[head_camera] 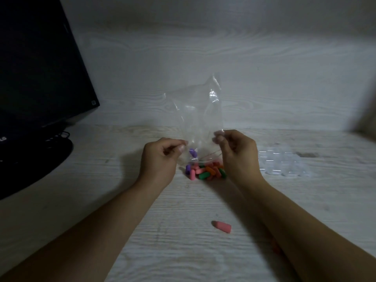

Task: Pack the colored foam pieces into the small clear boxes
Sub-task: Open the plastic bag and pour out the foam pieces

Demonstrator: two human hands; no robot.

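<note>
The left hand [160, 157] and right hand [236, 153] each pinch an edge of a clear plastic bag [198, 119] above a heap of foam pieces [205, 170]. They lie on a pale wood-grain table [183, 251], clear boxes [284, 163] to the right, a dark monitor [36, 78] at left.

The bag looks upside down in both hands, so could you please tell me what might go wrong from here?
1. The bag is pinched by the left hand and the right hand with the foam pieces heaped below it; they could scatter like the stray pink piece.
2. A purple piece seems stuck inside and may drop unpredictably.
3. The clear boxes lie close beside the right arm, which might knock them.
</note>
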